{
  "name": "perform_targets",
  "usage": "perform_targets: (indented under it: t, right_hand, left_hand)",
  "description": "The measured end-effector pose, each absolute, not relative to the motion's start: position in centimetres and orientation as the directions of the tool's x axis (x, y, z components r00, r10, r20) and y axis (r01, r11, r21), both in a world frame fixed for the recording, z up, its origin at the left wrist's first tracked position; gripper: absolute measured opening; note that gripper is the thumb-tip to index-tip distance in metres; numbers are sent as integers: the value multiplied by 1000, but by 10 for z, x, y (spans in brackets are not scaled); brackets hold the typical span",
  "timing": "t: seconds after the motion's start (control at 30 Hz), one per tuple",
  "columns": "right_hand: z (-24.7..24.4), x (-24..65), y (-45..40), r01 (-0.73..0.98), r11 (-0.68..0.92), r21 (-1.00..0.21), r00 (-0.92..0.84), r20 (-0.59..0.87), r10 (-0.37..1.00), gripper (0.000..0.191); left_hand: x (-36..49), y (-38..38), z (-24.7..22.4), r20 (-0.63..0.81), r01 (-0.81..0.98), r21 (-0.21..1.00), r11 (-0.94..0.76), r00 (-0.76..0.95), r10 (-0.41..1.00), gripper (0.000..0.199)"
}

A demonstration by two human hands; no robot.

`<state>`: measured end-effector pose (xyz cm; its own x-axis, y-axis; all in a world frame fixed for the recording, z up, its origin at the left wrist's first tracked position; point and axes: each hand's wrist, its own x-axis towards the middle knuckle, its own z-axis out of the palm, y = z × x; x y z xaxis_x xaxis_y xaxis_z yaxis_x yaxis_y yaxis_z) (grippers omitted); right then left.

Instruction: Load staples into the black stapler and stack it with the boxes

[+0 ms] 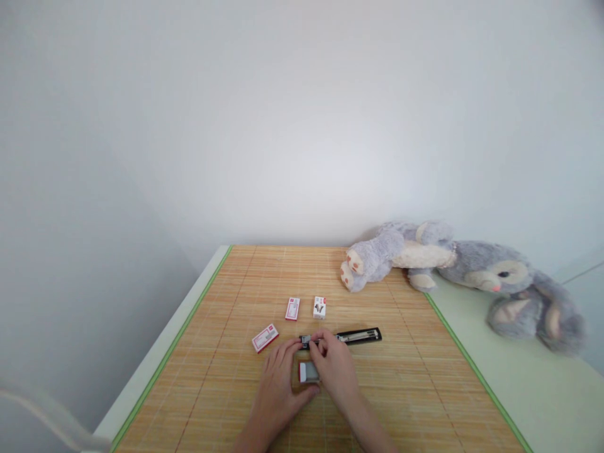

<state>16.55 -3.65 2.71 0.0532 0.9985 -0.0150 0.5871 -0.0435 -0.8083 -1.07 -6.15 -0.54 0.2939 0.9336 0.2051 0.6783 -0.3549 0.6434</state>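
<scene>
A black stapler [361,336] lies opened out lengthwise on the bamboo mat, its metal staple channel facing up. My left hand [276,390] has its fingertips at the stapler's left end, with its thumb stretched well apart. My right hand [336,368] is closed in a pinch over the stapler's left part. What its fingertips hold is too small to make out. Between my hands sits an open small box [309,372] with a red edge and grey contents, partly covered by my right hand.
Beyond my hands lie a red-and-white box [265,338], a second such box [292,309] and a white box with a dark picture [319,307]. A grey plush rabbit [425,255] stretches across the back right. The bamboo mat [226,396] has green edges; a wall rises behind.
</scene>
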Motion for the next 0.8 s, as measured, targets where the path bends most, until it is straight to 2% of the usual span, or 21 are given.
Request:
perform_targets:
  t: [0.2,0.33,0.43,0.8]
  right_hand:
    - [57,176,-28,675,82,-733,-97,23,995,16]
    - [73,190,-33,767,171,-618,-264,-62,963,14]
    - [72,193,-38,809,247,-533,-363,-124,923,18]
    - [61,190,-37,838,250,-485,-371,-170,913,20]
  left_hand:
    - [-13,-65,4,197,657,673,-339,282,939,74]
    - [-13,-66,17,171,654,673,-345,316,933,51]
    - [-11,-65,24,157,667,641,-378,368,916,36]
    - [-14,-65,28,142,656,651,-382,389,910,38]
